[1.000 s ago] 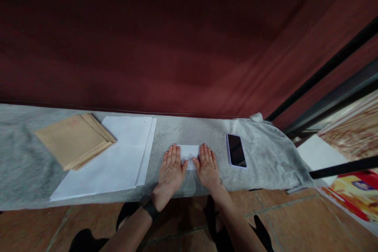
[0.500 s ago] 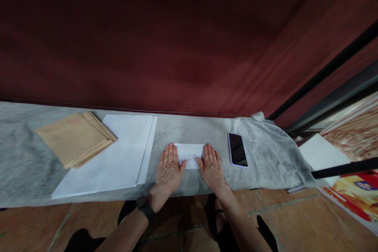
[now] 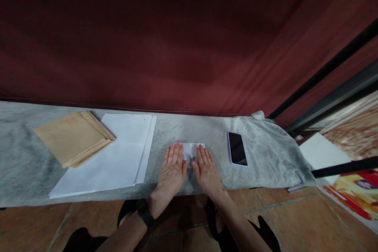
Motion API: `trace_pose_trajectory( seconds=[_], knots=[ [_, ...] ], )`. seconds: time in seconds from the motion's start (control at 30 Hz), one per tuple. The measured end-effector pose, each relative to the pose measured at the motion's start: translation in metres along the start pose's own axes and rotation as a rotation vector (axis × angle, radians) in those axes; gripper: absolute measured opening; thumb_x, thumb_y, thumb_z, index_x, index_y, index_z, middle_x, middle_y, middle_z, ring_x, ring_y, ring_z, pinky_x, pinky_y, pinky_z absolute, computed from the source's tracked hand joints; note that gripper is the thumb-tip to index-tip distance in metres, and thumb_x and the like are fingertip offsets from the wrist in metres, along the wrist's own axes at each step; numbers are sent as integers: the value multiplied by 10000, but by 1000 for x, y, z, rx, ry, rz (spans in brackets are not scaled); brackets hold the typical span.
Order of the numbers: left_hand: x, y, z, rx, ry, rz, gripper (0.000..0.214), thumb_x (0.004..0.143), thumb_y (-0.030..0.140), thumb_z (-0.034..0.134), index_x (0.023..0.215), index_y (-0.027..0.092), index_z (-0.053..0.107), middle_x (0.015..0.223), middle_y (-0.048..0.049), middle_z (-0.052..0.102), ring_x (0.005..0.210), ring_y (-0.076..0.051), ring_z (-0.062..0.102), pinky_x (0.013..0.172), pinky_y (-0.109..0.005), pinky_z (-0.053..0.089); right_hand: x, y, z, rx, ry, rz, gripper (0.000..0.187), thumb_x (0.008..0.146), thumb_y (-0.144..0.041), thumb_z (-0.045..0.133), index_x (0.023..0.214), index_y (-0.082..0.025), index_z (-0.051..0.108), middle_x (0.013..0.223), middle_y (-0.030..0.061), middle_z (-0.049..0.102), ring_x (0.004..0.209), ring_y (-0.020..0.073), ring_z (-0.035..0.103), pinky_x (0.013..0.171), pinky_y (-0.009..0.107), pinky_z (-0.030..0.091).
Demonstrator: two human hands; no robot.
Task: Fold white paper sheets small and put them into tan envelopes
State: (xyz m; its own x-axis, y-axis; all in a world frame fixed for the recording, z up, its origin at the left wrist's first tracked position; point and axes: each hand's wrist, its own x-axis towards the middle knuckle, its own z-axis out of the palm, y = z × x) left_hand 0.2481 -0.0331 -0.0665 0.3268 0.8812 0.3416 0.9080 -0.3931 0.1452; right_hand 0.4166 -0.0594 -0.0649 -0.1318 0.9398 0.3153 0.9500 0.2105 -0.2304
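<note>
Pressing a folded white paper [image 3: 190, 150] flat
Left hand [image 3: 172, 170] and right hand [image 3: 206, 170] lie palm-down, fingers straight and together (gripping nothing); no legible writing.

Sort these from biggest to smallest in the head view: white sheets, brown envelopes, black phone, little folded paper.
1. stack of large white paper sheets
2. stack of brown paper envelopes
3. black rectangular phone and small folded white paper: paper partly covered, so unsure.

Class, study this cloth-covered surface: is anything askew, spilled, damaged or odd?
Nothing is spilled or damaged. The stack of brown envelopes lies skewed, overlapping a corner of the white sheets, and the grey cloth is rumpled at its right end. The left hand and right hand lie flat on the folded paper.
</note>
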Motion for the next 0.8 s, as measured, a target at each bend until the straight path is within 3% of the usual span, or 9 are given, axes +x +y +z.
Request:
trace_pose_trajectory(
  seconds=[0.13, 0.5, 0.7, 0.8],
  knots=[
    [-7, 5, -1, -42, -55, 175, 596, 987, 224, 288, 1568, 92, 298, 1615, -132, 371, 1515, -223, 301, 1238, -430, 278, -9, -8, 1, 17, -34, -64, 526, 1077, -332, 309, 1562, -132, 349, 1595, 113, 396, 1488, 225, 359, 1220, 444, 328],
    [-16, -4, 4, 6, -12, 66, 628, 1014, 382, 322, 1518, 9, 358, 1586, -226, 380, 1508, -280, 313, 1213, -451, 325, -21, 8, 0, -72, 5, -28, 614, 1061, -423, 378, 1573, -90, 310, 1599, 166, 364, 1481, 278, 370, 1212, 472, 325],
    [-12, -5, -3, 10, -22, 57, 623, 1019, 389, 315, 1512, 13, 370, 1568, -233, 404, 1495, -291, 339, 1217, -486, 318, -15, 13, -7, -30, -47, 36, 553, 1074, -390, 308, 1532, -94, 404, 1578, 141, 416, 1468, 278, 392, 1214, 495, 310],
    [-9, 4, -6, -51, -31, 133, 595, 1015, 357, 343, 1535, 67, 354, 1586, -183, 400, 1501, -266, 331, 1223, -481, 318, -6, 9, -12, 36, -48, 69, 524, 1079, -357, 273, 1495, -105, 468, 1539, 136, 481, 1454, 258, 419, 1213, 494, 320]
  ],
)
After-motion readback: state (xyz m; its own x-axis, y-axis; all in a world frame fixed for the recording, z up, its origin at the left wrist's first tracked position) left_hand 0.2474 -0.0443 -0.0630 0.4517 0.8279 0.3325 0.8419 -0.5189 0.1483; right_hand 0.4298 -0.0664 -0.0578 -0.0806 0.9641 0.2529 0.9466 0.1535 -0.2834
